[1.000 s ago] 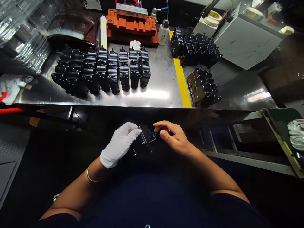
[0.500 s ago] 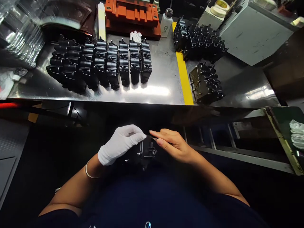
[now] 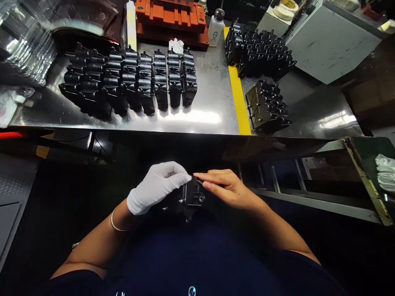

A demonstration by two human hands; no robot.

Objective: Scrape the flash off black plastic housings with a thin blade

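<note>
Gloved fingers [image 3: 175, 172] on black housing [image 3: 194, 196]

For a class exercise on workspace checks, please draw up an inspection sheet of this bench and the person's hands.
surface: steel bench with a yellow stripe across it
job's things: black moulded part between the hands; similar black parts in rows on the bench
clutter: white cloth, plastic bottle, orange fixture
hands: white-gloved left hand grips the part; bare right hand lays its fingers over it
cables: nothing seen
surroundings: grey metal cabinet; white gloves at lower right
</note>
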